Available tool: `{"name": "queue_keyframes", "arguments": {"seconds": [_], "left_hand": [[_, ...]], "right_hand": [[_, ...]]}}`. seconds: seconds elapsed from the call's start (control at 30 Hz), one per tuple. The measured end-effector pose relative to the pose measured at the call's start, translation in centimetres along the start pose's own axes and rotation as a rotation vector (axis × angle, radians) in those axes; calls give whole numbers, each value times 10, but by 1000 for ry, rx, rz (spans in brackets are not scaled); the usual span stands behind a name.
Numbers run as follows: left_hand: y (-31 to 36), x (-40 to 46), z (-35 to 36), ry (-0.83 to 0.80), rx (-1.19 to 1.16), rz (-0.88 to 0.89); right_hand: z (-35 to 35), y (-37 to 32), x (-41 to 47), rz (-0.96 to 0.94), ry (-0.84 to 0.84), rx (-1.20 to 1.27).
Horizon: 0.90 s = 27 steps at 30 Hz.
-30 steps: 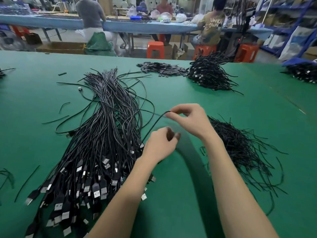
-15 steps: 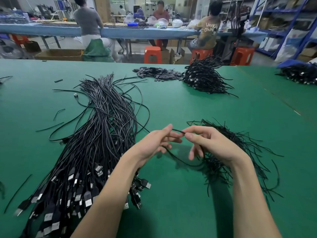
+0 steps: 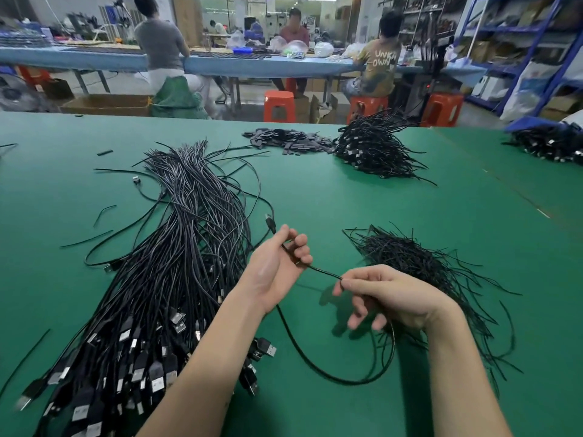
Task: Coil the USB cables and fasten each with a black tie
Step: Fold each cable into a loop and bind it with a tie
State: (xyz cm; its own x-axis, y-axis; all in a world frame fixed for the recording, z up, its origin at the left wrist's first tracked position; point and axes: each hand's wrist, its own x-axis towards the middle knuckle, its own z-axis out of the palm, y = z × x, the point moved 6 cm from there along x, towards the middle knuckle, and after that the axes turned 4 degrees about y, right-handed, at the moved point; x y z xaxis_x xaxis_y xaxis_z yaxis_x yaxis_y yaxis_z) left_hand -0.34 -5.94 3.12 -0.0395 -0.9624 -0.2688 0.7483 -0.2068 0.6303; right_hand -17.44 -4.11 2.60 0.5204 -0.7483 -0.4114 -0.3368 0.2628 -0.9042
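One black USB cable (image 3: 325, 372) runs between both hands above the green table (image 3: 362, 203). My left hand (image 3: 277, 266) holds it near the small plug end, which sticks up past my fingers. My right hand (image 3: 388, 296) pinches the cable a little further along, and the rest hangs in a wide loop under my wrists. A big bundle of uncoiled USB cables (image 3: 164, 279) lies to the left. A heap of thin black ties (image 3: 413, 263) lies just behind my right hand.
A pile of coiled, tied cables (image 3: 375, 151) sits at the far middle, with a flat heap of small black pieces (image 3: 287, 141) beside it. Another cable pile (image 3: 549, 143) is at the far right. Loose ties lie scattered on the left. People sit at a blue bench beyond.
My hands have drawn apart along the cable. The left hand turned palm-up with the plug end above it, and a wide loop now hangs below my wrists.
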Motion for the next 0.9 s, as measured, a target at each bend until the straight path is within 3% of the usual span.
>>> {"name": "queue_keyframes", "arguments": {"seconds": [0.13,0.3,0.53,0.67,0.8,0.9], "left_hand": [[1,-3,8,-68,-6,-7],[3,-6,6,-118,162,-2],[25,-8,5,-154,159,142],[30,-15,12,-254,353,229],[9,-21,24,-422,737,139],[-5,-18,25,-388,917,107]], "right_hand": [[16,2,7,39,-50,-29],[11,-9,19,-59,157,17],[0,2,26,42,299,61],[-15,-1,27,47,487,-201],[-18,-24,24,-134,545,305],[-22,-48,11,-325,540,477]]}}
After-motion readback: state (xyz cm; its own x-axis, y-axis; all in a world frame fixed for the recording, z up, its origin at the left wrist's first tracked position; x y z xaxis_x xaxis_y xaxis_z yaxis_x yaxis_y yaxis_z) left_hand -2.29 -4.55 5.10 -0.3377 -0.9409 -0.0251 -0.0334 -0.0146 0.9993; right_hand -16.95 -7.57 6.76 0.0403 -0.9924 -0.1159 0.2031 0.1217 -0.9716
